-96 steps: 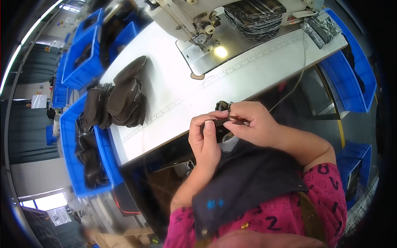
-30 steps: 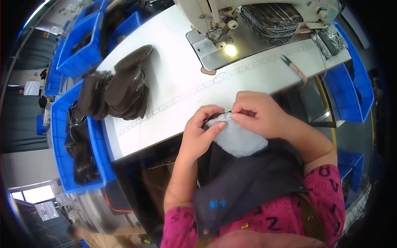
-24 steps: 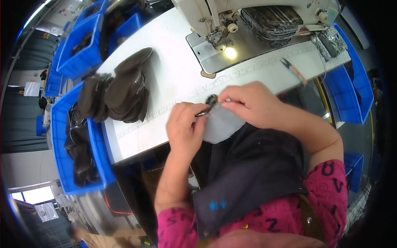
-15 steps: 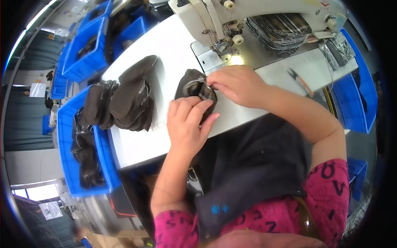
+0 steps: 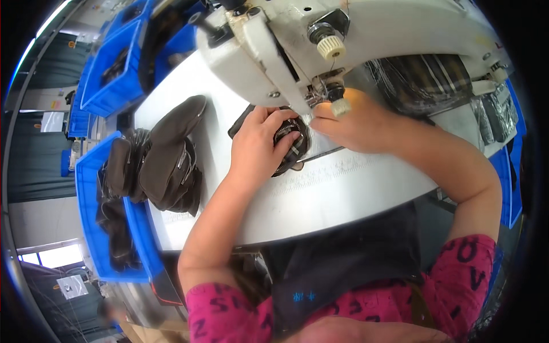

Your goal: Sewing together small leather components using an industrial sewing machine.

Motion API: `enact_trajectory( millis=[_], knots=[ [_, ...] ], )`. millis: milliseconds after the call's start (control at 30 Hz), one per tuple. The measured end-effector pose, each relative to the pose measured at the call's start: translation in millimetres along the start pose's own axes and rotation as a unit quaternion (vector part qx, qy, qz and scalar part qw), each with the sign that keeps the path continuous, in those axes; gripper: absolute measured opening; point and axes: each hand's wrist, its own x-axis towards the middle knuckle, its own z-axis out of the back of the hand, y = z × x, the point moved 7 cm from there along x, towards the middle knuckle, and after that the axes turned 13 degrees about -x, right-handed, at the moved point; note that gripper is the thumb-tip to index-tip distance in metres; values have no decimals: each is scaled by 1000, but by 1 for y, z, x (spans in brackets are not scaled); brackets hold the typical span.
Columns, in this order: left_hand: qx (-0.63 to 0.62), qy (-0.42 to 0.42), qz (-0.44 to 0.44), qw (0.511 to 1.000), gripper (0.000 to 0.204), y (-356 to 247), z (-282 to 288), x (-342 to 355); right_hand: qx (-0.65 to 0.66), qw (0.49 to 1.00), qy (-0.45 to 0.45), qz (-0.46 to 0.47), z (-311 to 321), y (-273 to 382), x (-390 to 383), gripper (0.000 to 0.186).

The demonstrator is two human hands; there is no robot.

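Head view, looking straight down at my bench; my left hand [image 5: 258,150] is spread flat on a small dark fabric piece [image 5: 289,146] with a zipper running round its edge, fingers splayed and pressing it onto the white table [image 5: 343,194] rather than pinching it; my right hand [image 5: 357,123] sits just right of it, fingertips narrowed down on the piece's far right edge, right by the presser foot [image 5: 320,98] of the sewing machine [image 5: 354,40]; whether the right fingers actually nip the cloth or just push on it I can't tell, the machine head covers part of them.

So the piece lies on the table under the machine's arm, between both hands, touching the foot area.

How it handles, my guess: light and floppy, soft cloth that bunches if you shove it; the zipper rim is the only stiff bit, a little slick on the teeth; nothing breakable but it'll slide on that smooth tabletop; best to hold it flat with a palm on the body and steer by the zipper edge, fingers kept off to the side of the needle.

Other stuff: a heap of dark finished pouches [image 5: 166,157] to the left on the table, near its edge; blue bins [image 5: 94,228] further left with more dark bits inside; another blue bin [image 5: 114,68] at far left.
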Motion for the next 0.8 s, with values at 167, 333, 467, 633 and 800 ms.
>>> enact_trajectory(
  millis=[167, 333, 467, 633, 800],
  knots=[
    [31, -4, 2, 1000, 36, 9, -8, 6, 76, 993, 71, -63, -13, -4, -6, 40],
    [-18, -3, 7, 1000, 36, 0, -5, 4, 53, 998, 30, 29, -6, 12, -8, 25],
    [-4, -9, 1, 1000, 34, -1, -5, 3, 79, 993, 82, -16, -11, 8, -5, 16],
    [80, 6, -70, 994, 37, -4, -4, 0, 55, 996, 65, 10, -8, 10, -4, 17],
    [112, -4, -94, 989, 38, -12, -1, 0, 46, 999, 13, 9, -3, 17, -8, 16]
  ],
)
